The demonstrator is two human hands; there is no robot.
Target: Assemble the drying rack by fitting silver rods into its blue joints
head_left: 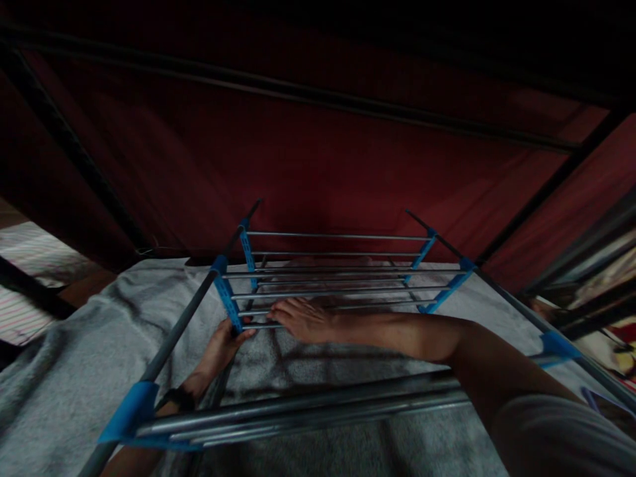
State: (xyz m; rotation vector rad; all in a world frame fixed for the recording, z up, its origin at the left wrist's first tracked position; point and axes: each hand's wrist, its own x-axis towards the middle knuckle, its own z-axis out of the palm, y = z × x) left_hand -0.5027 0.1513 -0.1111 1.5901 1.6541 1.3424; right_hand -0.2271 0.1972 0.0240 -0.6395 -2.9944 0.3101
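A rack [342, 291] of grey metal tubes and blue plastic side brackets lies across the grey blanket. At the lower end of its middle left bracket [227, 301], my left hand [223, 348] is closed with thumb and fingers around the bracket's corner. My right hand [304, 319] reaches across from the right, its fingers curled over a cross tube [261, 325] close to that same bracket. A dark band [179, 399] circles my left wrist. Some of the tubes pass behind my right hand and forearm.
Nearest me, a tier of cross tubes [298, 411] with a blue bracket [132, 414] spans above my left forearm. A red fabric wall [328, 172] with dark frame bars [308, 93] stands behind the rack. Striped cloth [40, 281] lies at left; various items [611, 324] sit at right.
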